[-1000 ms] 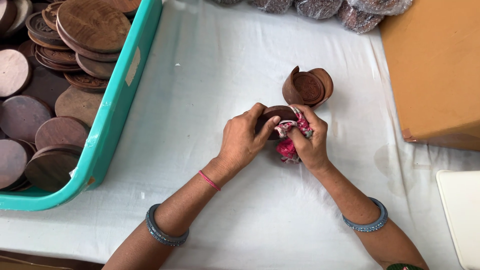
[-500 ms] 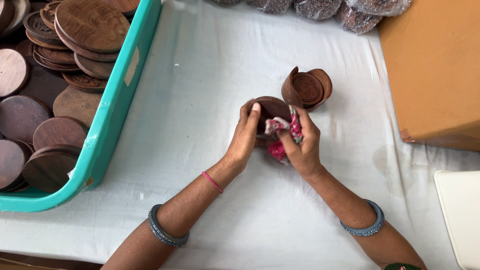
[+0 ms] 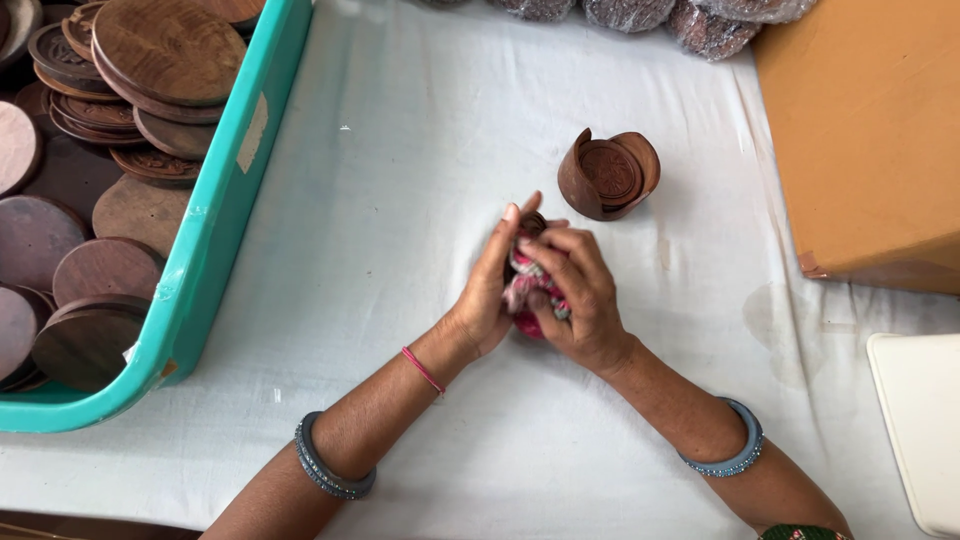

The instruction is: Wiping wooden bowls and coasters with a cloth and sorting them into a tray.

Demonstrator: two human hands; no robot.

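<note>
Between both palms, just right of the cloth-covered table's centre, a small round wooden piece [image 3: 533, 222] is mostly hidden, only its dark edge showing at the fingertips. Left hand [image 3: 490, 290] cups it from the 9 o'clock side, fingers closed on it; right hand [image 3: 575, 295] clenches a pink patterned rag [image 3: 522, 290] against it. At 1 o'clock, near, stands a carved wooden coaster holder [image 3: 608, 175]. At 9 o'clock, well apart, a teal crate [image 3: 215, 235] holds wooden discs [image 3: 165, 45]. A cardboard box [image 3: 865, 130] sits at 2 o'clock.

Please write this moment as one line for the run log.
left hand: holds wooden disc | right hand: presses pink cloth on it | wooden holder: apart
</note>
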